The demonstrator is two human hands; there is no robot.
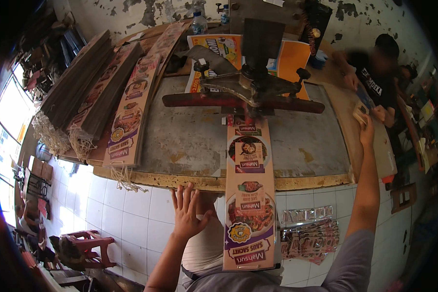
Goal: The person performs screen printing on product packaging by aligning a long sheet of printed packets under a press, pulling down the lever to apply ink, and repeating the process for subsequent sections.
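Near the front edge of the desk (321,182), the left hand (186,214) hangs open w/ fingers spread, palm down, just below the edge, touching nothing I can make out. Just right of it a long printed card strip (249,194) w/ food pics lies lengthwise, its far end under the metal press (253,82) w/ a red crossbar, its near end overhanging the desk toward the person's lap. Right hand (366,129) is stretched out to the desk's right side, fingers curled on a small tan stack (359,114); grip looks closed on it, though partly blurred. Opposite, another person in a dark shirt (374,82) sits at that corner. Left side of desk: piles of more printed strips (129,117) and grey boards (78,82). On the tiled floor, sachet packs (310,233) lie near the right arm.
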